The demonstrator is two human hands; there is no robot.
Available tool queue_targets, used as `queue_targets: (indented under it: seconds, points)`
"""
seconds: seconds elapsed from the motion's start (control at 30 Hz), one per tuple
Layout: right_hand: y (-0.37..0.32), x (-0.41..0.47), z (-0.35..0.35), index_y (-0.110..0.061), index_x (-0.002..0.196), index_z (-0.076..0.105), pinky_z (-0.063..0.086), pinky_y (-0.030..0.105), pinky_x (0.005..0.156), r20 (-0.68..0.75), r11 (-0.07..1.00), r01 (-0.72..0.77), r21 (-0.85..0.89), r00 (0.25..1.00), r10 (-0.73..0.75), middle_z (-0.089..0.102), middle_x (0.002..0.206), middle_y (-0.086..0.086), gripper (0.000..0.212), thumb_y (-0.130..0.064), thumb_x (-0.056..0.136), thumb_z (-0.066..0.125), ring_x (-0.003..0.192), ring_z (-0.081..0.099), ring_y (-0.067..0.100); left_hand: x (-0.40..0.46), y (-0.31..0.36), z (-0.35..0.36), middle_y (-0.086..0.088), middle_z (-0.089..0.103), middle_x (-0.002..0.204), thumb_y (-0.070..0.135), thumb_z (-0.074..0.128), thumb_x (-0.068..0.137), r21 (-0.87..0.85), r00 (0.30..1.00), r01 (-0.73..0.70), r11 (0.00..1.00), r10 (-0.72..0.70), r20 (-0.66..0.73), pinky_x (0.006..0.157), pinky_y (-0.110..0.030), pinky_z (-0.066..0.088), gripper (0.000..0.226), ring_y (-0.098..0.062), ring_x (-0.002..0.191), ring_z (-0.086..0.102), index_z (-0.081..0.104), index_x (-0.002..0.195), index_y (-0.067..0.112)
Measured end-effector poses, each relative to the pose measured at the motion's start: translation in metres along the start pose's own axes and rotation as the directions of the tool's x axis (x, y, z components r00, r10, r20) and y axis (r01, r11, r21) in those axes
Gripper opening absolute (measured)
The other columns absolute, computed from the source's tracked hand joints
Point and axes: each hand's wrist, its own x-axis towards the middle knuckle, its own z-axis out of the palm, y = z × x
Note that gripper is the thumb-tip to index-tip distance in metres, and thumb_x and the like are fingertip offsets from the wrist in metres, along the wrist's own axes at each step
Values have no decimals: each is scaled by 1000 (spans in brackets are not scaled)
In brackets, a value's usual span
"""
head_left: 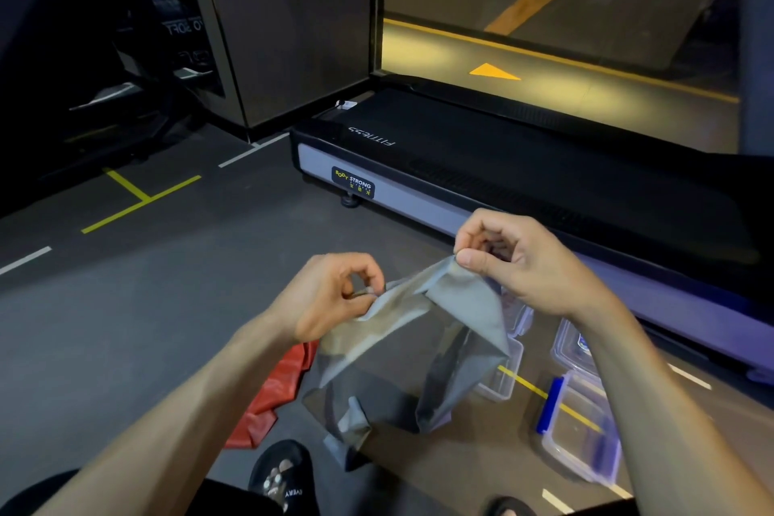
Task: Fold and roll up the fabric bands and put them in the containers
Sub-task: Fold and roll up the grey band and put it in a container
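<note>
Both of your hands have a pinching grip on the same thin grey stretchy fabric band point(419, 352), held up in the air above the floor. Your left hand point(335, 293) pinches one upper edge of it between thumb and curled fingers, and your right hand point(515, 260), a little higher and further out, pinches the other upper corner between thumb and forefinger. Between the two grips the band sags, then hangs down in loose, crumpled folds to a point just above your feet.

Largest behind all this is the black treadmill with a grey side rail point(523, 180), running across the dark grey floor marked with yellow and white lines point(125, 306). Below your left forearm a red fabric band point(272, 398) lies bunched on the floor, partly hidden by the grey one.

To the right, near the treadmill's rail, stand the clear plastic containers. One open container with blue clips point(582, 432) sits under your right forearm, a clear lid or second box point(571, 348) lies just beyond it, and another clear container point(504, 377) shows partly behind the hanging grey band. Your foot in a black sandal point(280, 473) is at the bottom edge.
</note>
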Motion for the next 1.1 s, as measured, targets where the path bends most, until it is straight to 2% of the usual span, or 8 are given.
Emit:
queue_targets:
  seconds: [0.1,0.17,0.27,0.43,0.5,0.63,0.9,1.1]
  points:
    - [3,1,-2,-14,91,67,46,24,68,-19,1000,2,-11,1000,-2,67,83,7,9,-7,96,70,72,56,15,0,-4,-1,8,62,84,-4,72,80,5,991,-132,991,132,37,64,-21,44,27,-8,65,57,67,77,23]
    - [5,1,-2,-15,91,67,47,27,69,-18,1000,-3,-17,1000,3,68,83,7,10,-8,96,70,73,57,20,1,-8,1,13,64,93,1,72,87,66,981,-193,979,191,47,67,-18,45,22,-9,72,61,71,88,23]
    - [7,1,0,-16,91,67,46,27,68,-9,1000,-14,-19,1000,14,67,82,6,10,-9,96,70,72,55,17,2,-10,6,24,59,96,10,75,86,138,981,-192,972,187,42,69,-10,39,24,0,71,58,71,105,24]
    - [9,3,3,-18,92,66,47,29,69,8,999,-31,-30,999,31,69,84,5,10,-11,97,70,73,56,14,2,-11,13,14,51,117,17,82,73,140,985,-140,980,123,124,84,-1,32,60,19,95,48,58,128,21]
    - [9,3,4,-18,92,67,48,31,70,12,999,-28,-33,1000,29,69,84,5,9,-11,97,70,73,57,14,1,-12,15,14,51,116,17,80,74,134,981,-140,981,119,151,85,-4,33,56,17,97,48,57,125,23]
    - [7,2,3,-18,91,67,48,29,70,-18,999,-22,-28,1000,21,68,83,4,10,-10,96,70,73,56,14,0,-13,16,12,59,94,6,70,84,106,974,-208,972,196,116,77,-16,43,21,3,84,57,65,96,22]
    - [9,1,-2,-19,90,67,48,28,67,-42,999,-31,-37,999,30,69,82,1,12,-9,96,70,73,58,17,-2,-18,16,11,62,88,-3,69,82,60,977,-183,981,175,118,71,-23,46,31,-9,77,62,64,80,27]
    - [16,1,-4,-22,88,68,49,37,70,-65,994,-56,-95,997,50,68,82,1,14,-10,95,71,73,57,14,-7,-20,13,15,69,92,7,74,90,-8,990,-111,994,112,88,72,-22,49,22,-7,80,68,77,90,29]
